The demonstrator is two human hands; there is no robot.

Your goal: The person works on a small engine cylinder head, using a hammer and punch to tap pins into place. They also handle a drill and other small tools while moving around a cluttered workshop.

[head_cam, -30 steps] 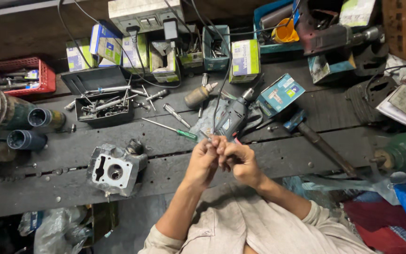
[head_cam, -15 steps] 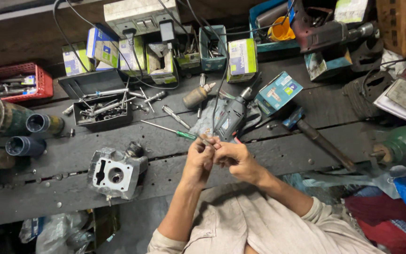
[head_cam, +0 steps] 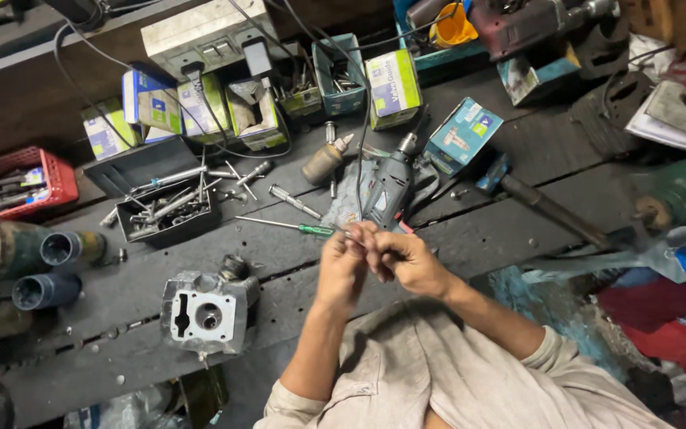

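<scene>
Beyond joined hands (head_cam: 375, 258), drill (head_cam: 388, 189), screwdriver (head_cam: 289, 227).

You're in a light beige/grey shirt, creased fabric, sleeves rolled up approx to elbows, forearms bare. Left hand (head_cam: 341, 266) & right hand (head_cam: 410, 262): bare, no gloves.

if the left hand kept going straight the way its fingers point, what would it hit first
Likely the grey electric drill lying just beyond the left hand fingertips, with the green-handled screwdriver close to its left; depth is hard to judge.
</scene>
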